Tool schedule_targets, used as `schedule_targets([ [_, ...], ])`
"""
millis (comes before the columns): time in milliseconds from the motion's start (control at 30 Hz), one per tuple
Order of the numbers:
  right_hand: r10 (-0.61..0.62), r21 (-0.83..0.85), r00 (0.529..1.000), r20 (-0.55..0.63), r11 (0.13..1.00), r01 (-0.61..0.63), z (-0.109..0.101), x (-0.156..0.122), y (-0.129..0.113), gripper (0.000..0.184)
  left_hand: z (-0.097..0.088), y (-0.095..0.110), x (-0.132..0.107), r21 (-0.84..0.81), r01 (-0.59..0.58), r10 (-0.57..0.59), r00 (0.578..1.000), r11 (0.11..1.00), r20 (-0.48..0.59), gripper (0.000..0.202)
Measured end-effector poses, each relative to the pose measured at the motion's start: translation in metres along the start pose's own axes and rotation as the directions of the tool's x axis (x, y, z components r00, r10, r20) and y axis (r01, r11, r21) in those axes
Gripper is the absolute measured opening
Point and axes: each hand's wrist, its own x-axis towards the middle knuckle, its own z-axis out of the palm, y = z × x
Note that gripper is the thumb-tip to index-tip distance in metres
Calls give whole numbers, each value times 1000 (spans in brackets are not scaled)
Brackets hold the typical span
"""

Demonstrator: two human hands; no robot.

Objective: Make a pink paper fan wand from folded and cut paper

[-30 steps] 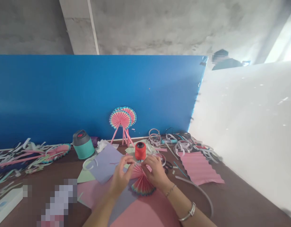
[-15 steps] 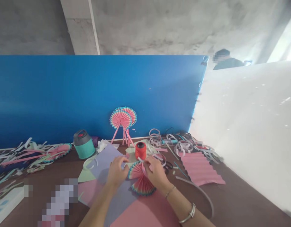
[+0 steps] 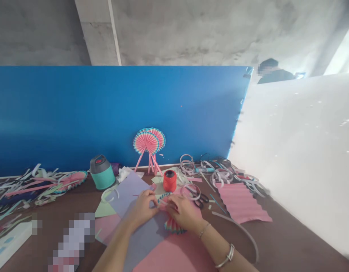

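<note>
A pleated pink paper fan (image 3: 174, 226) with blue-green edges lies over coloured sheets in front of me, partly covered by my right hand (image 3: 185, 212). That hand's fingers are pinched together at the fan's middle, on a narrow whitish paper strip (image 3: 163, 203). My left hand (image 3: 146, 206) is at the fan's left side, its thumb and fingers curled close together by the strip's left end; what lies between them is too small to make out. Just beyond the fan stands a red thread spool (image 3: 169, 181). Scissors (image 3: 201, 199) lie right of it, partly hidden.
Finished pink fans (image 3: 147, 141) lean on the blue partition (image 3: 78, 113). A teal container (image 3: 103, 175) stands left of the sheets. Curled paper strips (image 3: 221, 176) and a pleated pink sheet (image 3: 242, 202) lie right; more strips lie far left. A person (image 3: 276, 74) is beyond the white panel.
My right hand has moved slightly left and down over the fan, drawing the strip across its middle. My left hand has shifted right, its fingers closing near the fan. The fan looks narrower and more covered.
</note>
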Motion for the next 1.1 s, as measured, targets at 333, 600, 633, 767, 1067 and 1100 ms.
schedule_targets([
  [333,214,529,976,38,825,-201,-7,3,4,14,0,6,11,-474,159,-189,982,866,-17,26],
  [600,235,534,970,65,813,-232,1,4,4,15,6,14,9,-605,317,-339,937,731,83,22],
  [633,248,535,967,51,811,-237,2,4,4,15,7,15,9,-599,336,-363,928,727,81,22],
  [767,269,578,962,-45,793,-195,-2,3,-7,20,16,23,8,-544,331,-391,920,771,6,20],
  [1067,290,514,953,82,807,-290,-6,1,-19,18,24,23,8,-529,251,-325,944,811,-50,24],
  [1100,297,475,951,84,827,-301,-4,1,-15,19,22,21,9,-559,267,-337,941,785,-24,26],
])
